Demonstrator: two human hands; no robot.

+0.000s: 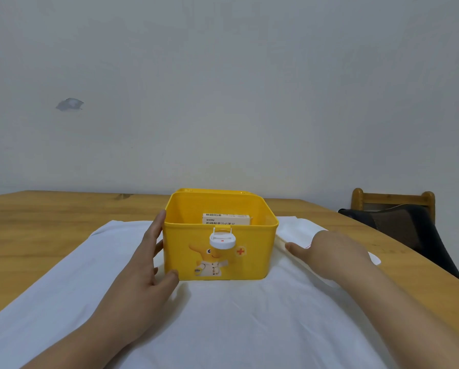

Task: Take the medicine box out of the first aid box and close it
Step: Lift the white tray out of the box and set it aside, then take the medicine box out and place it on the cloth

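A yellow first aid box (249, 262) stands open on a white cloth, its lid (212, 191) folded back behind it. A white round latch (222, 239) hangs on its front wall, above a cartoon figure and a red cross. Inside, a white medicine box (226, 219) with a barcode leans against the back wall. My left hand (145, 262) lies flat against the box's left wall, thumb at the front lower corner. To the right of the box and apart from it, my right hand (329, 251) rests on the cloth, holding nothing.
The white cloth (223, 328) covers the near part of a wooden table (50, 217). A folded white cloth (300, 230) lies under my right hand. A wooden chair with a dark garment (398, 219) stands at the far right. A plain wall rises behind.
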